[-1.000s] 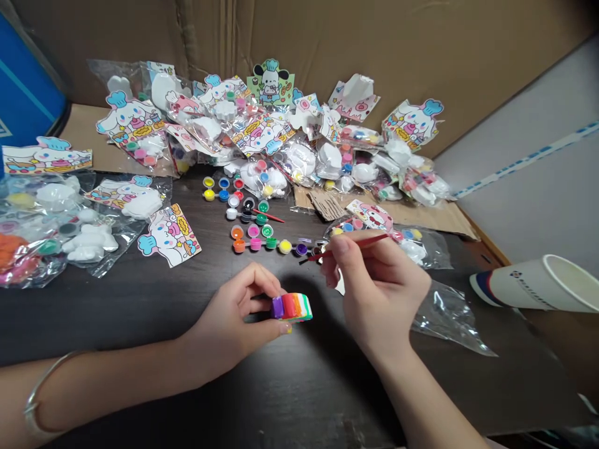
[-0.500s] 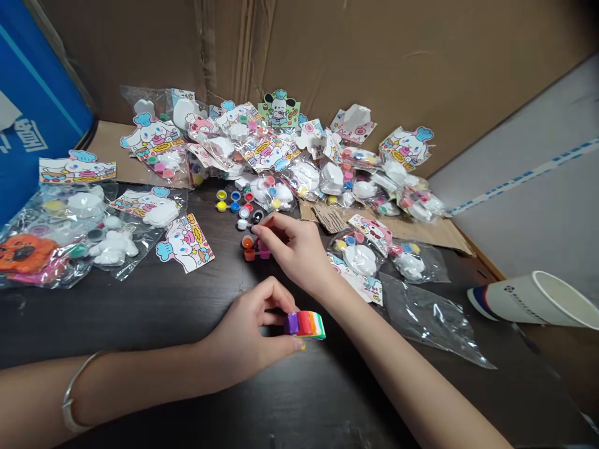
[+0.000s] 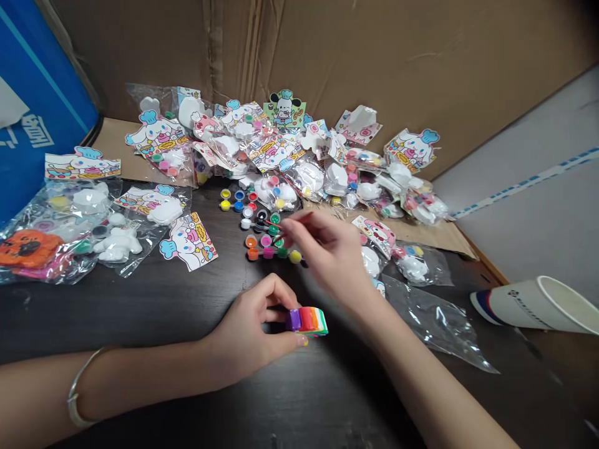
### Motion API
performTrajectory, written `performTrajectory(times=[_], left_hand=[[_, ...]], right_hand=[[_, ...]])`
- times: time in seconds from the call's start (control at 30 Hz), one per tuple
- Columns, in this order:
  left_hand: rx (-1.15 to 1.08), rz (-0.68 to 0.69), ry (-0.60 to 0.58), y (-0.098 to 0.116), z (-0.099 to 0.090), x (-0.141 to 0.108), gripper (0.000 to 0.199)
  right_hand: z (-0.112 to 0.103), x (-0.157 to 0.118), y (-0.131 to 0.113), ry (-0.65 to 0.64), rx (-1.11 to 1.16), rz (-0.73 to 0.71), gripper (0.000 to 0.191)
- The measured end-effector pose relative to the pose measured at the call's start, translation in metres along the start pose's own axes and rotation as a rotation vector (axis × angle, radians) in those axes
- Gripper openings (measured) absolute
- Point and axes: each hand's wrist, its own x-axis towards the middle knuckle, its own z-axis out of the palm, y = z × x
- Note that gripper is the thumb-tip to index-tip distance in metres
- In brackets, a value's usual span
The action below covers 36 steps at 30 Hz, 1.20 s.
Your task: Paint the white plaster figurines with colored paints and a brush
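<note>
My left hand [image 3: 262,321] pinches a small painted figure [image 3: 306,319] between thumb and fingers, low over the dark table. Purple, red, orange, white and green bands show on its upper side. My right hand [image 3: 330,252] is closed on a thin paintbrush [image 3: 274,224], of which only a short reddish length shows past the fingertips. The brush points left over open paint pots, by the black pot [image 3: 261,217] and a green pot [image 3: 274,219]. A white pot [image 3: 246,223] sits beside them. Closer to me is a row with an orange pot [image 3: 253,252], pink, green and yellow.
Clear bags with white figures and paints [image 3: 281,190] are heaped along the back. More bags [image 3: 84,218] lie at left, near a loose printed card [image 3: 189,242]. On the right are a flat plastic bag [image 3: 435,318] and a paper cup [image 3: 538,304]. Cardboard [image 3: 374,62] stands behind.
My right hand has shifted right and slightly towards me from the white and black pots, uncovering green and pink pots and the brush. My left hand stays nearly still with the figure.
</note>
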Motion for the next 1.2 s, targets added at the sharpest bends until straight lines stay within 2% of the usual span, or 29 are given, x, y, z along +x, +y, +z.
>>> performTrajectory(times=[0.13,0.2,0.3,0.47,1.0,1.2], left_hand=[[-0.024,0.052,0.017,0.002,-0.001,0.000,0.027],[-0.030,0.076,0.022,0.002,-0.001,0.000,0.027],[-0.018,0.091,0.033,0.001,-0.001,0.001,0.027],[-0.010,0.073,0.058,0.004,0.001,0.002,0.026],[-0.066,0.083,0.031,0.001,0.000,0.004,0.027],[-0.073,0.080,0.029,0.001,-0.001,0.003,0.027]], right_hand=[[-0.022,-0.030,-0.013,0.312,0.216,-0.020,0.018],[-0.026,-0.046,-0.016,0.375,0.258,-0.019,0.019],[-0.026,-0.059,-0.015,0.288,0.244,-0.049,0.023],[-0.025,-0.058,-0.015,0.202,0.219,-0.030,0.023],[-0.027,-0.056,-0.018,0.172,0.027,-0.044,0.024],[-0.026,-0.056,-0.017,0.193,0.046,-0.073,0.021]])
